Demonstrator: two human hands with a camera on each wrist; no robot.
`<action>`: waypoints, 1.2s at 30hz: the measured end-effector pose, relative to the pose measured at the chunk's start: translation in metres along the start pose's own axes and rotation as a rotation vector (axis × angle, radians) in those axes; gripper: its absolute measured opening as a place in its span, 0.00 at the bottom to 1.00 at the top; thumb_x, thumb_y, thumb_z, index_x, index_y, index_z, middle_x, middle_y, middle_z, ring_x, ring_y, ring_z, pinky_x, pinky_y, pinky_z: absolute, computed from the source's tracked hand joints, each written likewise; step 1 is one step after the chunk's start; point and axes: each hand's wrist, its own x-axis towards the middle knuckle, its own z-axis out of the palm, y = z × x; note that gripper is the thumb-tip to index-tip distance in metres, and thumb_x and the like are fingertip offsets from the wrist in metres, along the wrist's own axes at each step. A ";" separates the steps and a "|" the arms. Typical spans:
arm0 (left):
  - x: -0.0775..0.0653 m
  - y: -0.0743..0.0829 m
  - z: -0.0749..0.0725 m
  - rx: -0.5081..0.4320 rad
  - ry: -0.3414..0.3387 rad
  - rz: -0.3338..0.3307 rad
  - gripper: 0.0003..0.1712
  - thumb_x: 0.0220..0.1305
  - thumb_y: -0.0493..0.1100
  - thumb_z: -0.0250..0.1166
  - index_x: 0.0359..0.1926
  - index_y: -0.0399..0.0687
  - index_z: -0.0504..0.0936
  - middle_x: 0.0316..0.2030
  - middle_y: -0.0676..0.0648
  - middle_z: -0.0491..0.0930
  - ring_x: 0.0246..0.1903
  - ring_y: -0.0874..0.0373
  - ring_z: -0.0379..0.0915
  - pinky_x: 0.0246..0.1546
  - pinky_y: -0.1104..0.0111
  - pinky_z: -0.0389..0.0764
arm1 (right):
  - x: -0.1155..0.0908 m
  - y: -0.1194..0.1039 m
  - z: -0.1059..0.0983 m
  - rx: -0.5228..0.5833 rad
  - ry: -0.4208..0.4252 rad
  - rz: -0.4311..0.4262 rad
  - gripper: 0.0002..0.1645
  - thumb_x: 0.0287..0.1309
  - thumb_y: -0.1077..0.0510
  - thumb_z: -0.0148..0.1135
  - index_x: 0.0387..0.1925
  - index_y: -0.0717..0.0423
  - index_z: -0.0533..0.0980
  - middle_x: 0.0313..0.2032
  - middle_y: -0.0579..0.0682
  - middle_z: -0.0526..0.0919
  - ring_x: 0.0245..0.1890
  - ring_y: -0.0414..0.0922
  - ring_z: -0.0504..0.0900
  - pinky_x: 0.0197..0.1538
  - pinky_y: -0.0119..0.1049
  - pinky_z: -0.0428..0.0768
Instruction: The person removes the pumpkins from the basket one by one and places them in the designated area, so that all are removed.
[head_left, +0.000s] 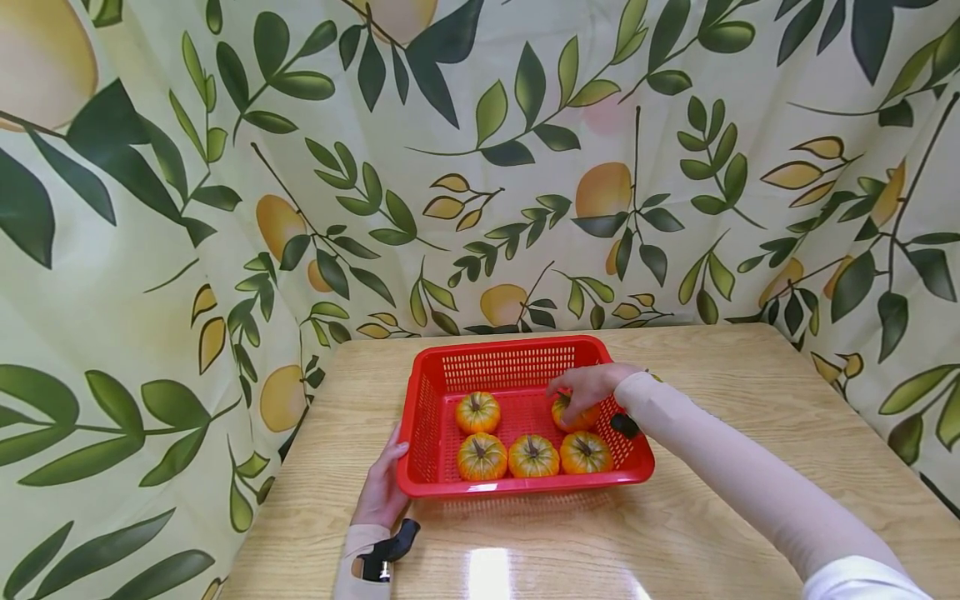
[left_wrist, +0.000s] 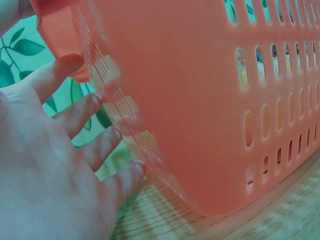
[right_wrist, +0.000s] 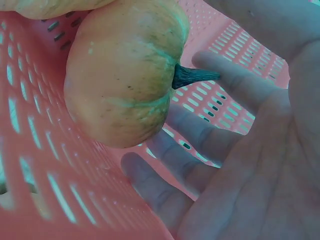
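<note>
A red plastic basket (head_left: 525,490) with slotted walls stands on the table. Several small orange pumpkins sit in it: three along the front, including one at the front left (head_left: 482,457), and two behind. Over the back-right pumpkin (head_left: 588,418) my right hand (head_left: 588,387) reaches down, partly covering it. The right wrist view has that pumpkin (right_wrist: 120,75) close up, its dark stem toward the palm and the fingers (right_wrist: 200,135) spread loosely beside it. My left hand (head_left: 384,483) holds the basket's left rim by the thumb, fingers (left_wrist: 95,150) against the outer wall (left_wrist: 165,100).
The wooden table (head_left: 720,400) extends on both sides of the basket. A leaf-and-fruit patterned cloth (head_left: 525,208) hangs behind it and along both sides. Black wrist straps (head_left: 393,546) show on the sleeves.
</note>
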 end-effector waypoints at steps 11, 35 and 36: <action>0.001 -0.002 -0.004 0.010 -0.046 0.019 0.44 0.73 0.47 0.50 0.82 0.60 0.39 0.73 0.52 0.60 0.68 0.55 0.63 0.66 0.65 0.73 | 0.001 -0.001 0.002 -0.021 -0.044 -0.042 0.37 0.54 0.46 0.75 0.65 0.33 0.74 0.66 0.50 0.73 0.64 0.54 0.69 0.67 0.65 0.68; 0.001 -0.001 -0.002 0.002 -0.029 0.008 0.43 0.73 0.46 0.49 0.82 0.62 0.40 0.73 0.53 0.61 0.68 0.54 0.63 0.67 0.64 0.72 | 0.000 0.001 0.003 -0.076 -0.038 -0.105 0.32 0.51 0.50 0.76 0.60 0.35 0.79 0.60 0.47 0.74 0.61 0.51 0.70 0.68 0.61 0.69; 0.001 -0.001 -0.002 0.003 -0.031 0.007 0.43 0.73 0.46 0.50 0.82 0.61 0.39 0.73 0.53 0.61 0.68 0.55 0.63 0.67 0.64 0.72 | 0.001 0.001 0.003 -0.072 -0.036 -0.102 0.33 0.51 0.49 0.76 0.60 0.35 0.79 0.60 0.47 0.74 0.61 0.51 0.70 0.68 0.62 0.69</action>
